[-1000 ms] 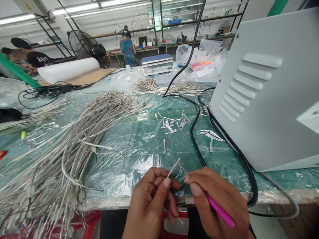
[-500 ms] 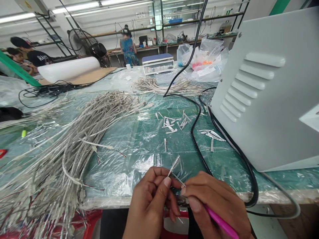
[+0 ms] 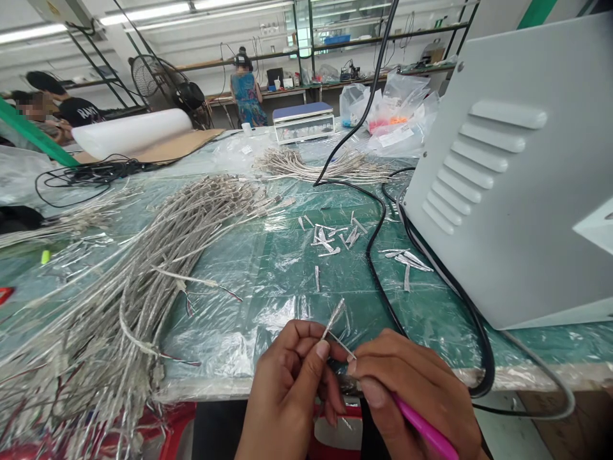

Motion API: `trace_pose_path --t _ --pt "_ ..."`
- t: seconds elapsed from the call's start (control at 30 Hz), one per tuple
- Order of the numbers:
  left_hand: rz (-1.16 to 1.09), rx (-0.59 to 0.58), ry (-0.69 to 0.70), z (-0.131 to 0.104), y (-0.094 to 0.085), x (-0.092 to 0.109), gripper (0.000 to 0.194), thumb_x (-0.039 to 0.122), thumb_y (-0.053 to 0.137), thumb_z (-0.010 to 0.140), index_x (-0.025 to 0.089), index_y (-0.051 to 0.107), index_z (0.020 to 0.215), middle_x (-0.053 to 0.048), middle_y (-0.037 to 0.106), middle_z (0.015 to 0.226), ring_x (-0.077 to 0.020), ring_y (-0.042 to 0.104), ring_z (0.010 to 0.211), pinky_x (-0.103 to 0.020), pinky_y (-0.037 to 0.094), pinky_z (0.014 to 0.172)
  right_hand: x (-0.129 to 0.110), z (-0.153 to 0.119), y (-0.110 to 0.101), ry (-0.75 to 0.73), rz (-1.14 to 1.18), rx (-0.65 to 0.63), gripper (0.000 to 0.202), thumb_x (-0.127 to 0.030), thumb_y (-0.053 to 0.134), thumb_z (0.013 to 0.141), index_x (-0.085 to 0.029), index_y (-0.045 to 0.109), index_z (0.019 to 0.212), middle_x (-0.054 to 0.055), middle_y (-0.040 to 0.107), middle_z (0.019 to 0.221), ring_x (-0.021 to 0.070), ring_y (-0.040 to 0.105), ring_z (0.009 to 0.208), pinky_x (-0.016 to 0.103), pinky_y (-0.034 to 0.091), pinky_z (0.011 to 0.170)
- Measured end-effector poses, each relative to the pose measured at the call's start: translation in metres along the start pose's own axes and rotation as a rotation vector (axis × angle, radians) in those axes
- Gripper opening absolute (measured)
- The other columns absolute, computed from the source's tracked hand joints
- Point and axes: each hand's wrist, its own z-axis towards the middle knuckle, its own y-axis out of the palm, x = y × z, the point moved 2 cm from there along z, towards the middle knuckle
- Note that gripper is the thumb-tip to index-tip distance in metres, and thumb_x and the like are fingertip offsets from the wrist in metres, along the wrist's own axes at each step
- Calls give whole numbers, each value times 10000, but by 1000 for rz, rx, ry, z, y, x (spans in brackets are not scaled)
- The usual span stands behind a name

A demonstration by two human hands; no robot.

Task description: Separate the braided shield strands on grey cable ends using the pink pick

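Observation:
In the lower middle, my left hand [image 3: 299, 374] pinches a shielded cable between thumb and forefinger. The silvery braided end [image 3: 336, 313] of this cable sticks up past the fingertips and flares out. My right hand [image 3: 414, 390] is closed around a slim pink-handled tool [image 3: 424, 428], close beside the left. A thin straight piece [image 3: 342, 345] runs between the right fingertips and the braid; whether it is the tool's tip or a strand, I cannot tell. Just beyond the hands, short scraps of silver foil [image 3: 323, 239] lie on the green, plastic-covered table [image 3: 282, 281].
A large bundle of braided cables [image 3: 177, 243] covers the left side, with another bundle [image 3: 325, 166] farther back. A grey vented machine [image 3: 517, 211] stands at right, black cords [image 3: 376, 255] running beside it. People [image 3: 246, 89] work in the background.
Both hands and the cable hold nearly the same position. A person at the far left has shifted slightly.

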Motion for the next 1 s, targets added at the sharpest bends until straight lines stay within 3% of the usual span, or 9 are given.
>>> trace_pose_path --t 0.33,0.5,0.7,0.77,0.9,1.0 --pt "9 1 14 0 1 1 139 297 613 890 170 563 868 -12 675 671 -91 533 417 -202 448 412 0 0 0 -18 -7 -11 180 -20 520 809 -114 665 859 57 670 744 143 620 656 286 511 585" --pt "-2 24 0 -1 1 2 153 305 640 872 170 569 883 -22 697 695 -89 544 406 -193 449 401 4 -2 1 -26 -62 3 183 -2 526 817 -105 650 904 72 649 782 156 616 732 280 509 621" --pt "-26 46 29 -2 2 0 132 300 598 888 172 568 889 -44 716 781 -100 562 422 -210 468 397 15 -6 6 216 -181 182 152 -30 534 872 -116 645 928 86 592 857 164 589 784 287 485 658" --pt "-26 26 20 -2 1 -1 135 304 586 896 172 561 910 -51 721 786 -105 569 421 -215 470 396 15 -6 5 213 -151 224 169 -28 534 868 -120 653 944 87 601 882 172 604 815 291 494 677" --pt "-27 -8 13 -1 -1 0 141 301 586 900 164 560 923 -58 724 788 -104 574 423 -221 475 413 7 -6 1 63 30 124 227 -4 527 821 -129 664 952 61 653 833 173 648 788 284 523 644" --pt "-16 -14 2 -1 -2 1 141 299 591 901 160 566 914 -48 713 739 -102 567 419 -220 471 426 2 -5 0 30 82 38 214 -12 535 803 -134 670 915 42 679 770 164 664 719 279 535 619"
